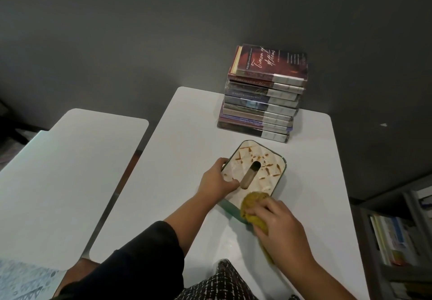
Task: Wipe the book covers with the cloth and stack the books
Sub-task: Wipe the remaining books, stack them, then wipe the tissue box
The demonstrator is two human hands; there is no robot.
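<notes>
Low in the frame, right of centre, the right hand curls round a bunched yellow cloth and presses it on the near corner of a flat cream box with a green rim and an oval slot in its top. Just left of it, the left hand grips the box's left edge, thumb lying on the top face, fingers wrapped over the side. The box lies at the middle of the white table. Farther back, in the upper right of centre, the stack of books stands near the table's far edge, a dark red cover uppermost. A second white table sits at the left.
</notes>
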